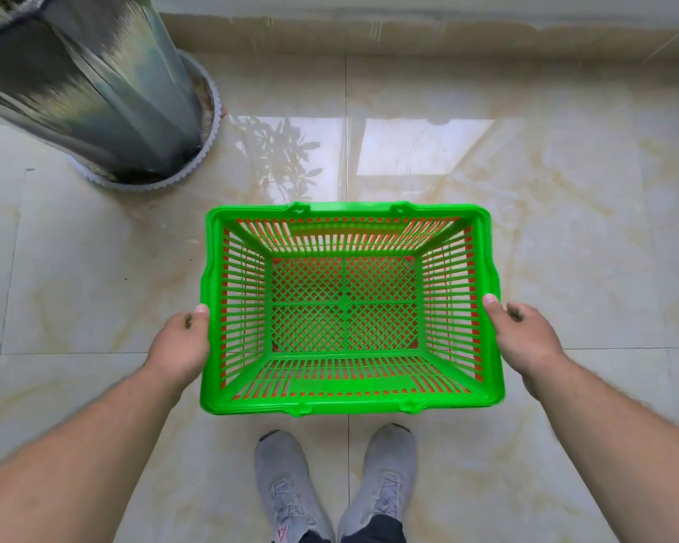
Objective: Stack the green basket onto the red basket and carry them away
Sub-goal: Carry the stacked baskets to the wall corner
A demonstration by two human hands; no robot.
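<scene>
L hand (179, 342) & R hand (526, 339) grip green basket (351, 399) rims, thumbs on top; red basket (468, 232) nested under it.

A tall planter (83, 84) stood on a white scalloped saucer (161, 182) at far left, on glossy marbled floor tiles (565, 244). Near the bottom, two grey sneakers (287, 487) pointed forward, side by side.

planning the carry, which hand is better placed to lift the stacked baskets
Neither alone: left hand and right hand both grip opposite sides of the green basket, already nested in the red basket. Equally placed, so lift with both.
</scene>
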